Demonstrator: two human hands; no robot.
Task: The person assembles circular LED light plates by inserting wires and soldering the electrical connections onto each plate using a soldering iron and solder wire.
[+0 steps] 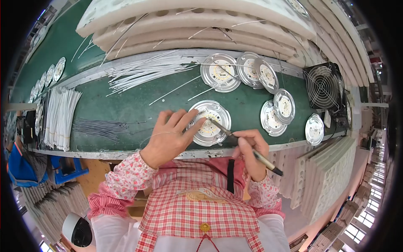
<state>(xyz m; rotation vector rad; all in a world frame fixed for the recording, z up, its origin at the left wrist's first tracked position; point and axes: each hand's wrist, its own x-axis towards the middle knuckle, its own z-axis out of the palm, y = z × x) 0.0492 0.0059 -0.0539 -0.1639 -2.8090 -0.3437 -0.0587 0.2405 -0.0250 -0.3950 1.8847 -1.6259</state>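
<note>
My left hand (173, 133) reaches over a round silver LED lamp board (220, 113) near the bench's front edge. Its thumb and forefinger are closed together at the board's middle; what they pinch is hidden. A thin pale wire (161, 134) curves across the back of this hand. In my right hand (252, 152) is a soldering iron (224, 129), gripped like a pen, its tip pointing at the centre of the same board near my left fingertips.
Behind the board lie loose white wires (147, 71) and several more LED boards (285, 107). Grey wires (98, 128) and a white wire bundle (63, 117) are at left. A fan (322, 86) stands at right. Foam sheets (193, 21) are stacked along the back.
</note>
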